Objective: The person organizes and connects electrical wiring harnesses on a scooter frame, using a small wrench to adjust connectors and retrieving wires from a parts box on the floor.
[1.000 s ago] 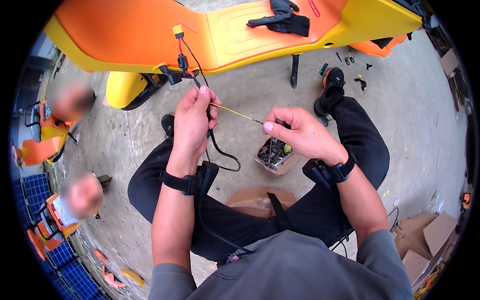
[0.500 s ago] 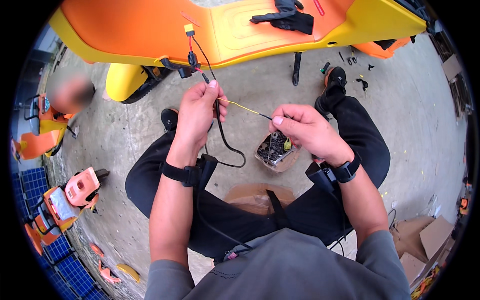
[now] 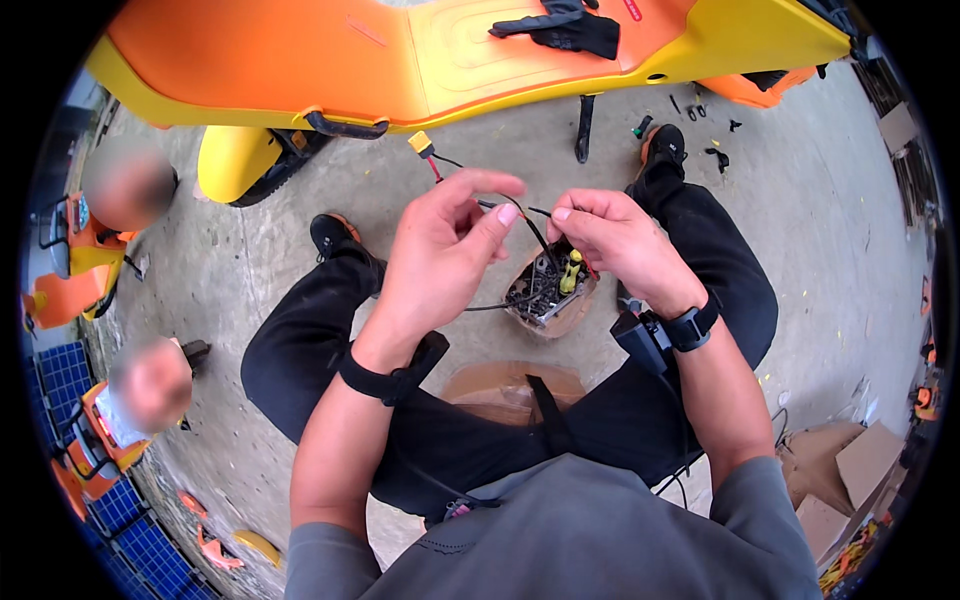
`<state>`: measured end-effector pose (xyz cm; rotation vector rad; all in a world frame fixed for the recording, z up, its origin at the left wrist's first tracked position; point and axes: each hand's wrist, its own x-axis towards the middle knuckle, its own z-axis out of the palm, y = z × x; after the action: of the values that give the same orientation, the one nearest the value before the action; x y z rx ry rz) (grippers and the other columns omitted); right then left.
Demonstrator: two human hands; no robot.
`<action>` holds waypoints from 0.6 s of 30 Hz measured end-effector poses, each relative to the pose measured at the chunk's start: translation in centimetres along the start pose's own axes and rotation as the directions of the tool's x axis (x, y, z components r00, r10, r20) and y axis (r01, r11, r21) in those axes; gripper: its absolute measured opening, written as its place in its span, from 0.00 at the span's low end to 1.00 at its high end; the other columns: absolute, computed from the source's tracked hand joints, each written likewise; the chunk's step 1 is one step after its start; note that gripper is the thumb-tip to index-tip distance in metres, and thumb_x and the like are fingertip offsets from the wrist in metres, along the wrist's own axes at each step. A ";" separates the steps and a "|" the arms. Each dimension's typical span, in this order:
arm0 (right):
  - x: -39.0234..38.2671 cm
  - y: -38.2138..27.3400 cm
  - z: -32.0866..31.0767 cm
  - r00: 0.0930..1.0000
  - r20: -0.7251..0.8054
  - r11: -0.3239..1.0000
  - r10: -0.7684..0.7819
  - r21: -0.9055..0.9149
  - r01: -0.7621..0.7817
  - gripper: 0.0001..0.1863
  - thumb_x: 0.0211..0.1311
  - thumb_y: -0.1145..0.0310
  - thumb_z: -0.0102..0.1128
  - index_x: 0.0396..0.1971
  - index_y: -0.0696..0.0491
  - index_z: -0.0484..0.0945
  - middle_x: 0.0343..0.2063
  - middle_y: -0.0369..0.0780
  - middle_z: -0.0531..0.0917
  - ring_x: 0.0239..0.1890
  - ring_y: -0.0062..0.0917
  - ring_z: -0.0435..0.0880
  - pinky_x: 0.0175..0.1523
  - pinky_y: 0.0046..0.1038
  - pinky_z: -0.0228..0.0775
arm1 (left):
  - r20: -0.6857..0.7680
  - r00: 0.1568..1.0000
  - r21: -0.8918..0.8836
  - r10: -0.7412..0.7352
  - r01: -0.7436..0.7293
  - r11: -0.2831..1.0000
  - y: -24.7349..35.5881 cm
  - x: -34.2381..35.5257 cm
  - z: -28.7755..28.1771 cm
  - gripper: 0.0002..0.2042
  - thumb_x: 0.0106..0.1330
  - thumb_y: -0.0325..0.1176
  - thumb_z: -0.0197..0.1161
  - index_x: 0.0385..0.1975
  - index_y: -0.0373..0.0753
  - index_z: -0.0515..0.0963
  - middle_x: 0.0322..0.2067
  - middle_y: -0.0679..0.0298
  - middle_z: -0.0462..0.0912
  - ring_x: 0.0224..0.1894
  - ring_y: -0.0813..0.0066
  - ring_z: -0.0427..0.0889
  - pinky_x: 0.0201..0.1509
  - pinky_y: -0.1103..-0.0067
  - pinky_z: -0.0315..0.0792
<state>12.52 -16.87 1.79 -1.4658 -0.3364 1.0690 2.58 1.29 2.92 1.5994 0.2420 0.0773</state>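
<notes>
A curved black cable (image 3: pixel 539 238) hangs in mid-air, near a tilted yellow connector (image 3: pixel 421 144) with red wire (image 3: pixel 435 169).

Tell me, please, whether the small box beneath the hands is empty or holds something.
Not empty: dark parts and a yellow item show inside the small box.

The left hand (image 3: pixel 440 250), thumb and forefinger parted, has a yellow connector (image 3: pixel 421 145) just beyond its knuckles. Beside it, the right hand (image 3: pixel 635 250) pinches a thin black wire (image 3: pixel 539 211). Beneath and between both hands sits a hardware box (image 3: pixel 572 321); beyond them stands an orange-and-yellow scooter (image 3: pixel 290 65).
</notes>
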 end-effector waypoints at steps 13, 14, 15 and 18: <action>0.4 0.5 0.3 0.991 0.133 0.994 -0.034 0.110 0.019 0.12 0.69 0.63 0.51 0.30 0.55 0.75 0.17 0.24 0.65 0.18 0.08 0.58 0.22 0.15 0.51 | 0.158 0.979 0.092 -0.129 0.115 0.989 -1.4 0.4 -0.4 0.05 0.66 0.26 0.57 0.34 0.30 0.77 0.26 0.65 0.80 0.29 0.82 0.76 0.35 0.82 0.71; 0.5 0.6 0.3 0.993 0.106 0.997 -0.048 0.071 0.040 0.12 0.69 0.63 0.51 0.30 0.55 0.75 0.17 0.25 0.66 0.19 0.07 0.59 0.23 0.15 0.52 | 0.179 0.974 0.068 -0.139 0.129 0.989 -1.4 0.4 -0.5 0.05 0.67 0.27 0.57 0.35 0.32 0.77 0.27 0.67 0.80 0.30 0.84 0.75 0.35 0.83 0.71; 0.5 0.6 0.3 0.995 0.080 0.998 -0.063 0.030 0.060 0.11 0.69 0.62 0.52 0.30 0.54 0.75 0.17 0.25 0.67 0.19 0.07 0.60 0.23 0.14 0.53 | 0.200 0.968 0.044 -0.150 0.144 0.989 -1.5 0.5 -0.6 0.05 0.68 0.28 0.57 0.35 0.34 0.77 0.27 0.69 0.79 0.30 0.85 0.75 0.35 0.84 0.70; 0.4 0.6 0.2 0.994 0.060 0.996 -0.087 -0.031 0.089 0.11 0.69 0.62 0.53 0.30 0.53 0.75 0.18 0.25 0.69 0.19 0.07 0.62 0.23 0.14 0.54 | 0.239 0.954 0.005 -0.179 0.183 0.983 -1.5 0.6 -0.8 0.05 0.69 0.29 0.56 0.36 0.35 0.77 0.28 0.71 0.79 0.29 0.87 0.73 0.34 0.86 0.69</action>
<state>12.35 -16.54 1.14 -1.4383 -0.4586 1.0415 2.85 2.28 1.45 1.5464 0.1984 -0.2537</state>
